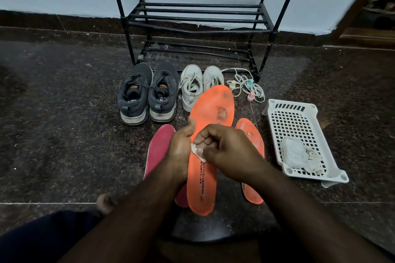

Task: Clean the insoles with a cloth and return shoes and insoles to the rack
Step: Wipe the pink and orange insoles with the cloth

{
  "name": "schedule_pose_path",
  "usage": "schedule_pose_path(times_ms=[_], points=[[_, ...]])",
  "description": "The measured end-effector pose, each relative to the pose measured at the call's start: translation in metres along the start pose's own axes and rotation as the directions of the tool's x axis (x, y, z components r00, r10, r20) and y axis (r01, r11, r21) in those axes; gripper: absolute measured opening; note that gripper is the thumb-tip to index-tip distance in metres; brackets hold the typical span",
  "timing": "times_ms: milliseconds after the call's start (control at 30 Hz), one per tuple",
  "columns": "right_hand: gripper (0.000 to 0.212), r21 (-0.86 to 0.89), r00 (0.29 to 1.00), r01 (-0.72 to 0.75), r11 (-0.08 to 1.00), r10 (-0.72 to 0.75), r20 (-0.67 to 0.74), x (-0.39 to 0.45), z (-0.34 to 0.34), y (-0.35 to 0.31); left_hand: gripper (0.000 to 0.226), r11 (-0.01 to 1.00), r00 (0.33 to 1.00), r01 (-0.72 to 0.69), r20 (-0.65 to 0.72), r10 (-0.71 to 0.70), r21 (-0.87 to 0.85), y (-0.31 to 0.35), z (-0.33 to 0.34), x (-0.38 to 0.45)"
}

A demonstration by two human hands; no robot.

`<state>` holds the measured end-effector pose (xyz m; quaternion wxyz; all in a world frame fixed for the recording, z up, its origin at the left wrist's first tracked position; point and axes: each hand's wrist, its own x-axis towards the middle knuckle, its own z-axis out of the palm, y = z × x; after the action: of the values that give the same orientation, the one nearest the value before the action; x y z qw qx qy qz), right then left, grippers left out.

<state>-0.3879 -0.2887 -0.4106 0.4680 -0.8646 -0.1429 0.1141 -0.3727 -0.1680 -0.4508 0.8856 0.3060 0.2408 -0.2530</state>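
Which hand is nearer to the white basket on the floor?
Right. The right hand is on the orange insole, toward the basket; the left hand grips the insole's far edge.

Worn orange insole (pixel 210 134) held up lengthwise, white cloth (pixel 197 153) pressed against it.

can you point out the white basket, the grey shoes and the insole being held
white basket (pixel 290 126): head view, on the bare perforated floor of the basket.
grey shoes (pixel 133 102): head view, on the heel of the left-hand shoe.
orange insole (pixel 213 102): head view, on its upper forefoot area.
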Motion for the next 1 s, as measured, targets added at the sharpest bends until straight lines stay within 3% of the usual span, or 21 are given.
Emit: schedule_pose_path(times_ms=[67, 133, 167, 267, 367, 500, 633, 767, 833, 900, 1000], points=[[0.020, -0.003, 0.988, 0.031, 1.000, -0.031, -0.148, 0.002, -0.006, 0.001, 0.070, 1.000, 0.999, 0.010, 0.045, -0.009, -0.020, 0.001, 0.003, -0.004], [0.018, -0.156, 0.940, 0.060, 0.986, -0.108, -0.322, 0.011, -0.012, 0.004, 0.064, 1.000, 0.999, -0.017, 0.047, 0.017, -0.018, 0.000, 0.002, -0.004], [0.017, -0.198, 0.933, 0.061, 0.978, -0.126, -0.336, 0.013, -0.011, 0.005, 0.063, 1.000, 0.999, -0.024, 0.046, 0.025, -0.014, -0.001, 0.002, -0.005], [0.009, -0.183, 0.969, 0.045, 0.982, -0.088, -0.231, 0.011, 0.007, 0.006, 0.072, 0.999, 0.999, -0.017, 0.046, 0.019, -0.048, 0.001, 0.003, -0.008], [0.015, -0.142, 0.992, 0.036, 0.989, -0.052, -0.111, 0.004, 0.013, 0.002, 0.080, 0.999, 0.999, -0.031, -0.033, 0.029, -0.034, 0.004, 0.001, -0.007], [0.021, 0.144, 0.998, -0.019, 0.989, 0.010, 0.059, 0.001, 0.001, -0.003, 0.076, 0.999, 0.999, -0.037, -0.014, 0.037, -0.026, 0.006, 0.000, -0.006], [0.033, 0.247, 0.986, 0.031, 0.969, 0.010, -0.164, 0.012, -0.016, 0.005, 0.066, 0.996, 0.993, -0.041, 0.103, 0.049, -0.081, 0.007, 0.003, -0.008], [0.027, 0.339, 0.987, -0.015, 0.941, 0.068, -0.145, 0.012, -0.013, 0.006, 0.062, 0.994, 0.992, -0.024, 0.122, 0.038, -0.110, 0.005, 0.002, -0.008], [0.017, 0.076, 0.986, 0.044, 0.996, -0.031, -0.164, 0.012, -0.008, 0.011, 0.060, 0.993, 0.991, -0.039, 0.123, 0.052, -0.107, 0.006, 0.001, -0.008], [0.014, -0.337, 0.966, 0.141, 0.931, -0.204, -0.160, 0.012, -0.005, 0.014, 0.062, 0.993, 0.990, -0.050, 0.128, 0.064, -0.106, 0.005, 0.001, -0.008], [0.014, -0.511, 0.950, 0.201, 0.836, -0.293, -0.106, 0.013, 0.001, 0.012, 0.065, 0.991, 0.991, -0.074, 0.104, 0.086, -0.108, 0.004, 0.000, -0.007]])
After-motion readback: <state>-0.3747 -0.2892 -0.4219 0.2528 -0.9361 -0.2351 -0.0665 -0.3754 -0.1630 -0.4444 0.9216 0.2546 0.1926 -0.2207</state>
